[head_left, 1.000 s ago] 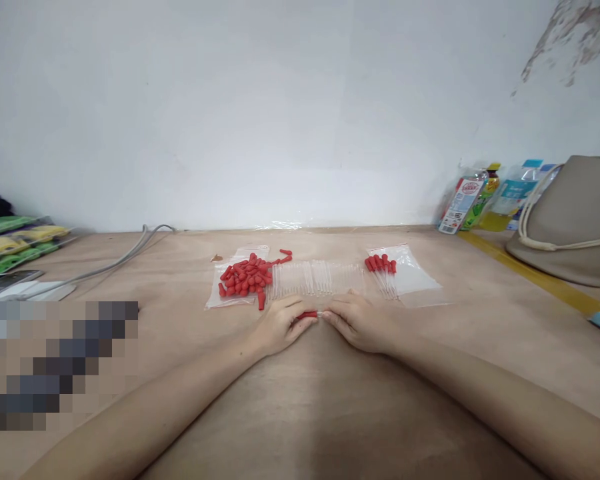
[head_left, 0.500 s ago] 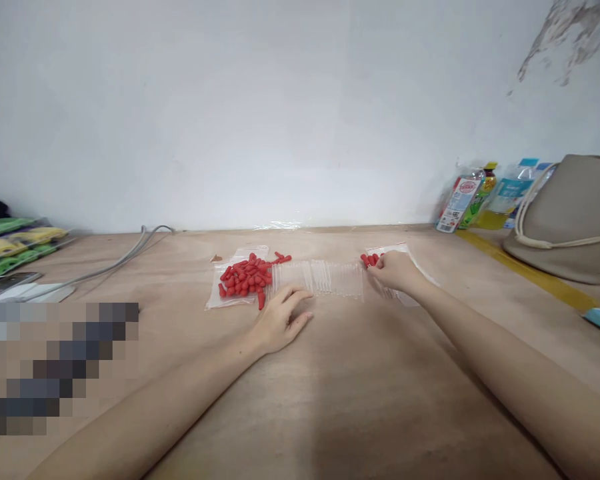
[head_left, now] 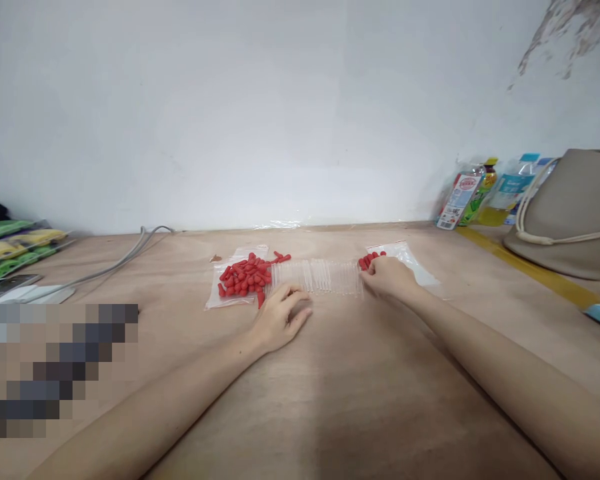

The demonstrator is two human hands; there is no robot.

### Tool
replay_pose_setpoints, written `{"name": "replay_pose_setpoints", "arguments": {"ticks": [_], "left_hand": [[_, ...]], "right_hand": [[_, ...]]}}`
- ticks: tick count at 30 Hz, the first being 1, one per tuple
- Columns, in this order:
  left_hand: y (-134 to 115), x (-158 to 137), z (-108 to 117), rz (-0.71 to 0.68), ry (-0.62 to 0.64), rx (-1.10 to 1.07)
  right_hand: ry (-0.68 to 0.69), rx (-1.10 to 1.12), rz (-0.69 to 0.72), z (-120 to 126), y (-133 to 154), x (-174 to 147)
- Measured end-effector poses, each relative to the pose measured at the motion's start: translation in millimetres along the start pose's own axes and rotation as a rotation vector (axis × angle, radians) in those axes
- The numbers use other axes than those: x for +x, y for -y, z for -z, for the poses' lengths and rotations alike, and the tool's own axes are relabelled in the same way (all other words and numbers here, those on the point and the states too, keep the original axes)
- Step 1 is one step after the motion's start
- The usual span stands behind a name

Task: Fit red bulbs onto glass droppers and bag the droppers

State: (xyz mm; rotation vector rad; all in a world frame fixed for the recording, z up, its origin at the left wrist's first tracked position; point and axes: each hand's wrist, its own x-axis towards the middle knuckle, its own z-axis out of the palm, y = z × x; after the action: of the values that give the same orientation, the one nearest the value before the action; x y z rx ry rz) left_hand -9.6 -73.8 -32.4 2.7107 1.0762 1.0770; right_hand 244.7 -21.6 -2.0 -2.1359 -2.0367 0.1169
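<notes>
Left grip [head_left: 279, 319] loosely spread on the surface [head_left: 290, 407], thumb apart from fingers. Heap of red bulbs [head_left: 245, 277] just beyond it, leftward. Right grip [head_left: 391, 275] curled against red caps [head_left: 366, 261]; cannot tell whether pinching one. Clear tubes [head_left: 320, 275] side by side, between and slightly beyond both grips. White bag [head_left: 417, 265] past right grip.

Indoor workspace, wooden tabletop [head_left: 280, 413], patchy wall [head_left: 300, 120]

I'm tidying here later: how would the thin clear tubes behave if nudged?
The clear tubes look slim and straight, so they are probably light and stiff. Lying side by side in a row, they may roll or shift together. Their shiny look suggests they could feel slippery.
</notes>
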Motion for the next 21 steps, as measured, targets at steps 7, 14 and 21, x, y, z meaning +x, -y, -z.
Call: {"name": "replay_pose_setpoints", "arguments": {"ticks": [7,14,21], "left_hand": [[58.7,49.4,28.9,0.179,-0.023,0.348],[101.6,110.2,32.6,0.294,0.374,0.438],[108.9,123.0,5.5,0.377,0.44,0.447]], "right_hand": [[0.034,-0.011,-0.024,-3.2,9.2,-0.5],[0.029,-0.003,-0.017,-5.2,14.1,-1.6],[0.024,0.03,-0.023,-7.2,20.1,-5.5]]}}
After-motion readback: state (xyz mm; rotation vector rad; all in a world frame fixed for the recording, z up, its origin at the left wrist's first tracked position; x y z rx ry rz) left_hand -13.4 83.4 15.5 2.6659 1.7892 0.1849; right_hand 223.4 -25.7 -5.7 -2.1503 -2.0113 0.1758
